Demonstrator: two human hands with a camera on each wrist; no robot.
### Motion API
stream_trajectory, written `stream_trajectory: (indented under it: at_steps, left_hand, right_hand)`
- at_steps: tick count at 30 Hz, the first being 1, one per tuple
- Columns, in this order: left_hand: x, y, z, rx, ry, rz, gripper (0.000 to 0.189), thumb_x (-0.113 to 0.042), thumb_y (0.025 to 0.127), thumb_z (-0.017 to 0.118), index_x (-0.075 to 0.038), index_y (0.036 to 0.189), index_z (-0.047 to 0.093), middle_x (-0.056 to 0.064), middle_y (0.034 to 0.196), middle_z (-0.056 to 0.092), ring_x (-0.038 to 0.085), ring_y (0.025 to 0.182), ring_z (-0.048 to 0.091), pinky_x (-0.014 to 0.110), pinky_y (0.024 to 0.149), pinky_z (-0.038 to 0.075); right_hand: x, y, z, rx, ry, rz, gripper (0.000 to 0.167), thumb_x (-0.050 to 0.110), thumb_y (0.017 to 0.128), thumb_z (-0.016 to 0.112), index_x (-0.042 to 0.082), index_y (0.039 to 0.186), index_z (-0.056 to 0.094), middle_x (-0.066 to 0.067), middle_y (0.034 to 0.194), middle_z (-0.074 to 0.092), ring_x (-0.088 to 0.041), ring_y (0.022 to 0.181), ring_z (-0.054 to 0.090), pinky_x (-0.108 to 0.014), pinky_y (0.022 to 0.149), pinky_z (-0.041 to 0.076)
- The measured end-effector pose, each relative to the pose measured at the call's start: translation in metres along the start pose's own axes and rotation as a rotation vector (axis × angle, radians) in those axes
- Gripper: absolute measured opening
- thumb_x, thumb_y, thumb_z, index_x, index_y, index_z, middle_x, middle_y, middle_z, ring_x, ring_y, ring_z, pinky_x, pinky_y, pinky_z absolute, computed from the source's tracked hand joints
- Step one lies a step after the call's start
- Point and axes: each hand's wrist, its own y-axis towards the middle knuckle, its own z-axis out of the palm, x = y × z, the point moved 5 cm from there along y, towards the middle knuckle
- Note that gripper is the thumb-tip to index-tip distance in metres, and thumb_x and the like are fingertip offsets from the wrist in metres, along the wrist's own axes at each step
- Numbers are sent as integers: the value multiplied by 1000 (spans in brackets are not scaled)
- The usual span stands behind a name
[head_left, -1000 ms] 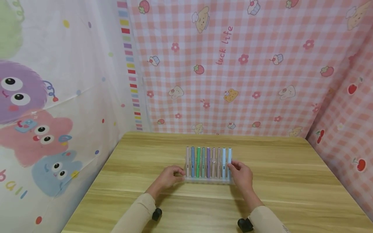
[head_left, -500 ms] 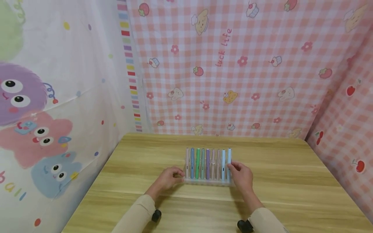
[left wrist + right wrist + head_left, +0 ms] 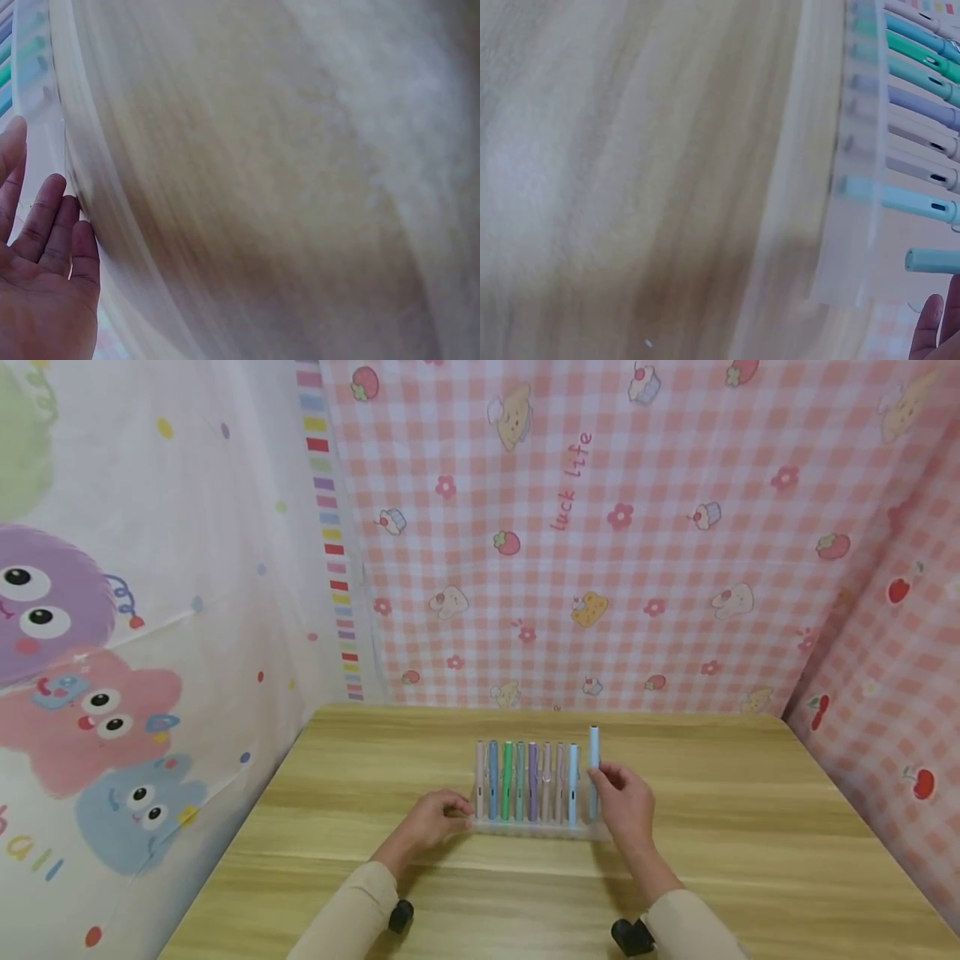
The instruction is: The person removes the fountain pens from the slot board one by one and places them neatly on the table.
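Note:
A clear pen holder stands on the table with a row of several capped pens upright in it. My right hand pinches a light blue pen at the right end. In the right wrist view, this pen's lower end is out of the holder's base. Another light blue pen stands in the slot beside it. My left hand grips the holder's left end with curved fingers. In the left wrist view, the fingers lie against the clear end panel.
The wood-grain table extends around the holder. A pink checked cloth hangs behind it, with a white cartoon-print cloth at the left and another checked cloth at the right.
The right hand has raised the rightmost light blue pen, which now stands higher than the others and clear of the base. The left hand and holder have stayed in place.

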Motion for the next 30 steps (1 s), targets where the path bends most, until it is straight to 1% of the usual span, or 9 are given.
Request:
stream_trajectory:
  at_steps: [4,9,13,19,24,30]
  left_hand:
    - [0,0,-2,-8,1,8,9,1,87,71,-3,95,71,14,119,64,36,116,55,53,102,41]
    - [2,0,-1,3,14,14,9,0,87,72,-4,95,71,12,116,65,35,114,57,52,100,43]
    - [3,0,0,2,17,13,9,-1,87,72,-4,95,71,12,116,65,36,115,56,53,101,42]
    - [4,1,-1,-4,23,11,9,-1,87,73,-5,95,71,12,116,65,36,116,56,53,102,41]
    - [4,1,0,-3,13,8,8,-2,87,72,-5,95,71,11,116,65,35,115,56,53,102,41]
    - [4,1,0,-5,4,23,9,-1,87,72,-4,95,71,12,116,65,34,114,57,52,100,43]
  right_hand:
    - [4,5,-7,-49,-15,-34,29,26,94,70,1,107,72,-15,100,71,-19,86,61,-17,65,46]
    - [5,8,-18,-106,-22,-50,27,26,93,72,1,104,72,-14,95,71,-14,80,59,-15,63,44]
    - [5,11,-24,-122,-21,-56,27,25,92,73,1,104,72,-13,94,70,-9,77,57,-14,62,43]
    - [5,16,-40,-125,-33,-81,28,24,92,72,0,104,71,-14,95,70,-3,75,56,-14,61,44]
    - [0,25,-58,-121,-97,-101,29,27,92,73,1,105,71,-13,94,70,-2,73,55,-16,60,43]
    - [-8,35,-78,-40,-207,-119,31,30,94,71,2,106,70,-11,94,69,-10,74,55,-20,57,44]
